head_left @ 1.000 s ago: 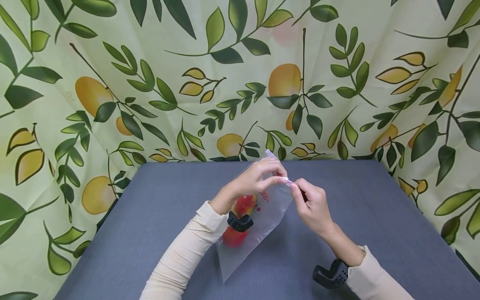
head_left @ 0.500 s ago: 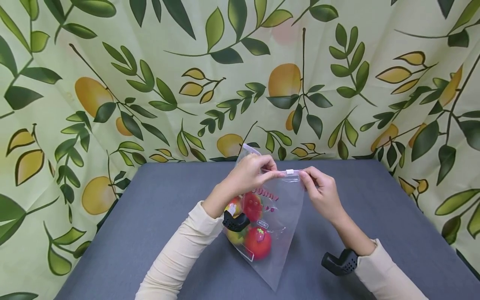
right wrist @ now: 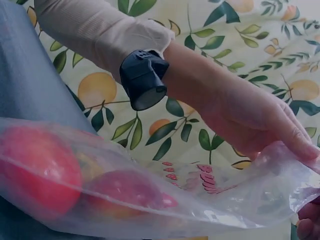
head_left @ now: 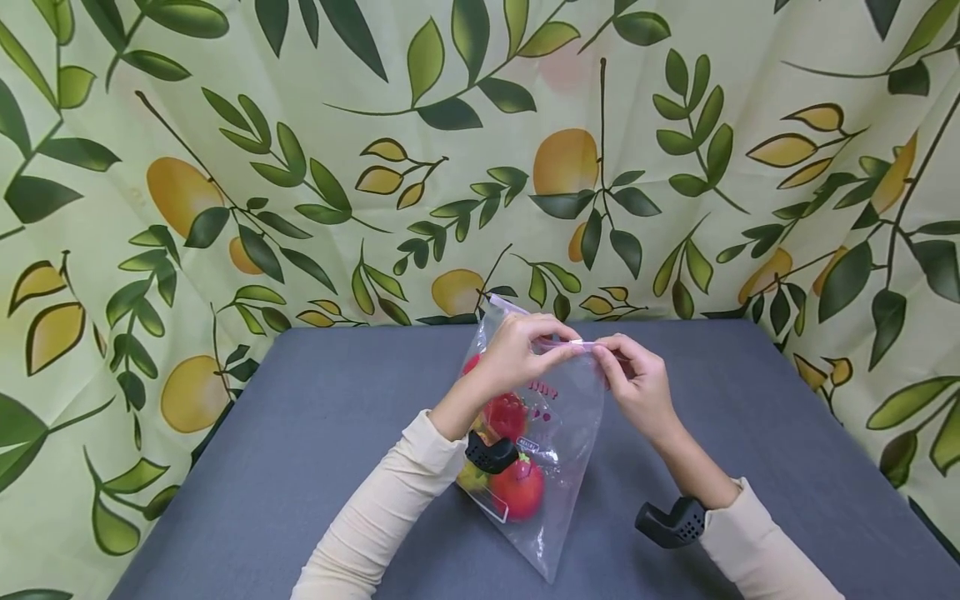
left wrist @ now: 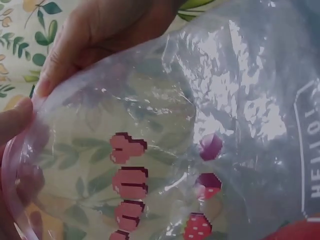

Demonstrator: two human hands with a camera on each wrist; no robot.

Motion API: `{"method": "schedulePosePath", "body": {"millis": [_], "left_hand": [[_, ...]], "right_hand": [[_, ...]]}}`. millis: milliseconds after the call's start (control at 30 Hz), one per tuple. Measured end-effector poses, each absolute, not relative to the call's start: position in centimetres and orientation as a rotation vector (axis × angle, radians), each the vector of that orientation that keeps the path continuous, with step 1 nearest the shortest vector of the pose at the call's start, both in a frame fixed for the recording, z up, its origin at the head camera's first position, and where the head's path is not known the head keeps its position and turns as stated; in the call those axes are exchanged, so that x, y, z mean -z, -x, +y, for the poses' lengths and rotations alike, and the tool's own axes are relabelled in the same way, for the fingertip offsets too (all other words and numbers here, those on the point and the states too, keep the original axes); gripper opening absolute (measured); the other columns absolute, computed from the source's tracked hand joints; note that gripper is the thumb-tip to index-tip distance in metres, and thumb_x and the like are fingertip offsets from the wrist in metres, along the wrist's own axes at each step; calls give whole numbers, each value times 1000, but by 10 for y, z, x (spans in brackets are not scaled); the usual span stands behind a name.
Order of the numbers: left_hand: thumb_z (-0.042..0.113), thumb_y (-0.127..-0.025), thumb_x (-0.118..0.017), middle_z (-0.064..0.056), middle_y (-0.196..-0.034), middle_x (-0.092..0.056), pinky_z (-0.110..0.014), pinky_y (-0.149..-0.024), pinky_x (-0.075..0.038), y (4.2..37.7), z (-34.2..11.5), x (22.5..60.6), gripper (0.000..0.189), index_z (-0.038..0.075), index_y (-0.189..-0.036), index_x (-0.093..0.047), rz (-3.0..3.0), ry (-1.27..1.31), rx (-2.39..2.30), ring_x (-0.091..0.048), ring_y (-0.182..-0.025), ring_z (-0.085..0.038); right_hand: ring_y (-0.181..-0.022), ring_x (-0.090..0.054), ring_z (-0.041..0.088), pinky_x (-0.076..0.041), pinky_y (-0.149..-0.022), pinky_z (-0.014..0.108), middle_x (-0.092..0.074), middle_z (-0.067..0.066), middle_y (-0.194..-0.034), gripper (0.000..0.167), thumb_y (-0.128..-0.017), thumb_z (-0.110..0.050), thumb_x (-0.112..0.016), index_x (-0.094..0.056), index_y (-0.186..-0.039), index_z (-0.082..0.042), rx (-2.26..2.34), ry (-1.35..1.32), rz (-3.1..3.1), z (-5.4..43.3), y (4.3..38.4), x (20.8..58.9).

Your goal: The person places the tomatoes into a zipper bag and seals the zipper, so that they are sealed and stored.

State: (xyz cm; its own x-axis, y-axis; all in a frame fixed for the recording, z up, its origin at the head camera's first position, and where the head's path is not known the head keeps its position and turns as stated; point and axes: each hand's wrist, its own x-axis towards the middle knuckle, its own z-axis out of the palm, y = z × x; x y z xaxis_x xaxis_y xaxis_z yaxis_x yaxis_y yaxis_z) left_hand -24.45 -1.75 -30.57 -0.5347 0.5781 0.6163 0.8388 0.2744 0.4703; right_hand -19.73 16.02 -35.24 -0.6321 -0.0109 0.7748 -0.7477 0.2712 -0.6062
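Observation:
A clear slider zip bag point(head_left: 566, 450) with pink print hangs upright in front of me, its lower corner at the table. Inside are a red tomato point(head_left: 517, 487), another red round piece point(head_left: 505, 414) and something yellow-green point(head_left: 471, 477), partly hidden by the left wrist camera. My left hand point(head_left: 521, 350) pinches the zip strip at the white slider point(head_left: 576, 342), thumb in front. At the bag's top right corner, my right hand point(head_left: 637, 383) pinches the strip's end between thumb and fingers. In the left wrist view, the bag's printed face point(left wrist: 150, 165) fills most of the picture.
A grey-blue table point(head_left: 337, 400) lies under the hands. Behind it hangs a leaf-and-fruit patterned cloth point(head_left: 480, 167). Black wrist cameras sit on both forearms, the right one point(head_left: 671, 523) near the table's front.
The bag has turned its printed face toward me and its top has been drawn straighter. Over the last half second, my left hand has slid right along the strip to the slider.

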Motion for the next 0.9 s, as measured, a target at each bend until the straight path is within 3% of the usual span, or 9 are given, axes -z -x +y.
{"method": "schedulePosePath", "body": {"millis": [133,267,900], "left_hand": [[18,-85,-72,-2,-83,-74,-23,-88,-44,244,-19,308,11,9,-89,-74,-2207,1311,1070,-65,-78,-10],[18,-84,-73,-2,-83,-73,-37,-95,-37,244,-21,307,10,9,-88,-73,-2181,1321,1035,-63,-80,-11],[13,-84,-72,-5,-81,-73,-37,-99,-40,251,-24,309,7,6,-86,-71,-2043,1324,1079,-65,-82,-14]], "right_hand": [[-52,-42,1,-38,-46,14,-47,7,-62,17,-80,23,-56,-57,-80,6,-1309,-716,-1891,160,196,353],[-53,-39,-1,-34,-45,14,-45,6,-62,19,-80,22,-58,-56,-78,3,-1203,-716,-1902,159,193,351],[-60,-43,-6,-35,-50,14,-50,7,-64,10,-84,15,-60,-57,-77,8,-1193,-619,-1823,155,187,340]]}}
